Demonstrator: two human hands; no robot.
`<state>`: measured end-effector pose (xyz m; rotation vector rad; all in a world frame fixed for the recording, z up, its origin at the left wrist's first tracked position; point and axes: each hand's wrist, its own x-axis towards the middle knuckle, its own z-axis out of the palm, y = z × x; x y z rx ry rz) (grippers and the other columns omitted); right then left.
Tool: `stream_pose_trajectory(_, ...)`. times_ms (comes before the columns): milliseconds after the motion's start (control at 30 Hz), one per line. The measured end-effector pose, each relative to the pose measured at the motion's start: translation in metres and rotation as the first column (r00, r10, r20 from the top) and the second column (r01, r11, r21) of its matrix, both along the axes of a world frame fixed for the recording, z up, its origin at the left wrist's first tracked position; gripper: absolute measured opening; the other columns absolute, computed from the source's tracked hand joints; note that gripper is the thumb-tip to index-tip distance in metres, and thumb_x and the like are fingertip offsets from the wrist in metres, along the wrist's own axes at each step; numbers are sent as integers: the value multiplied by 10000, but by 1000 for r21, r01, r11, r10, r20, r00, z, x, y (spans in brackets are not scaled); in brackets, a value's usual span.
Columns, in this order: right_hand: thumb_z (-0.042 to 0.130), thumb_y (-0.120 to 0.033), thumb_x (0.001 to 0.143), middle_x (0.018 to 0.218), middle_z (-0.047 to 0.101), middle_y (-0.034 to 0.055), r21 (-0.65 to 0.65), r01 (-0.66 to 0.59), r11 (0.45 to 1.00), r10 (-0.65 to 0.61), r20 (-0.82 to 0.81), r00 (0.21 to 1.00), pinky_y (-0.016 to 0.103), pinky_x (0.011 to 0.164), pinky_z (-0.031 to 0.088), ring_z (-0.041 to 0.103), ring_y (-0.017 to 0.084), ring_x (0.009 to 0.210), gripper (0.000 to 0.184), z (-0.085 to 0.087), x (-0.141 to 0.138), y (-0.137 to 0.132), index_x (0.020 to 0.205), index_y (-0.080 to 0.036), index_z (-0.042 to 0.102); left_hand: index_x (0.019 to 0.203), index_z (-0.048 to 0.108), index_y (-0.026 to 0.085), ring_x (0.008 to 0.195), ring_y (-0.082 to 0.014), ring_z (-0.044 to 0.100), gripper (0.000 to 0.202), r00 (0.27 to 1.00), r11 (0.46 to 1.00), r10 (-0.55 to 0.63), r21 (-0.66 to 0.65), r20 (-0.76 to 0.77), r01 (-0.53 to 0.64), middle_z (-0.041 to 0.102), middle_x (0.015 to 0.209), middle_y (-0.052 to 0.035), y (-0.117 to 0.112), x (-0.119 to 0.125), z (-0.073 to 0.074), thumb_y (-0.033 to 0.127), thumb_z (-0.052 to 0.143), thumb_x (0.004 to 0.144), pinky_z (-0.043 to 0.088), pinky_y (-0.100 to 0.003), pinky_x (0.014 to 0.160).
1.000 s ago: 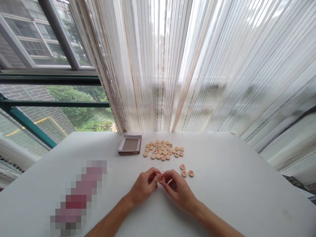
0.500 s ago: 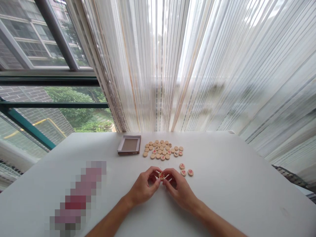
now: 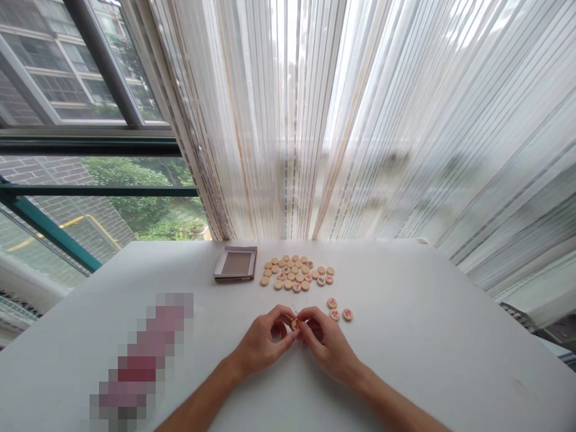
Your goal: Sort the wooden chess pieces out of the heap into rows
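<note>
Between my two hands, low over the table, is a round wooden xiangqi piece (image 3: pixel 295 324) with a red character facing up. My left hand (image 3: pixel 263 339) pinches it from the left with thumb and fingers. From the right, my right hand (image 3: pixel 326 342) closes on the same piece and covers part of its edge. Just beyond my right hand lie three loose xiangqi pieces (image 3: pixel 347 314) with red characters up. Farther back spreads a group of several xiangqi pieces (image 3: pixel 291 276), many showing blank faces, a few showing red or dark characters.
A shallow open box (image 3: pixel 217 273) with a brown inside sits left of the group of pieces. At the left, a pixelated patch (image 3: pixel 144 354) hides something on the white table (image 3: pixel 427 360). Striped curtains (image 3: pixel 288 150) and a window (image 3: pixel 90 132) stand behind the table.
The piece between my hands has turned, and my right fingers now cover more of its right side. My hands have hardly moved. The other pieces lie where they were.
</note>
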<state>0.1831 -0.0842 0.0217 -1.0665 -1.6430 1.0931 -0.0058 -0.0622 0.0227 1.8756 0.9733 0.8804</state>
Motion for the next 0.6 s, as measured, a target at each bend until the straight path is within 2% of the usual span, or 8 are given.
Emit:
stream_pose_trajectory(367, 628, -392, 893, 807, 674, 23, 9, 39, 999, -39, 42, 998, 279, 648, 529, 643, 163, 715, 198, -3, 0, 2, 920, -200, 590, 1012, 605, 218, 685, -144, 651, 171, 998, 1000, -9, 13, -60, 9, 734, 858, -14, -2, 1, 0, 241, 622, 843, 494, -231, 629)
stream_pose_trajectory(600, 614, -462, 896, 772, 672, 23, -46, 46, 998, -45, 30, 999, 283, 616, 526, 645, 171, 697, 263, -7, 0, 3, 866, -203, 579, 995, 622, 224, 664, -138, 633, 166, 996, 1000, -21, 20, -86, 22, 739, 873, -9, -2, 2, 1, 216, 624, 829, 494, -237, 627)
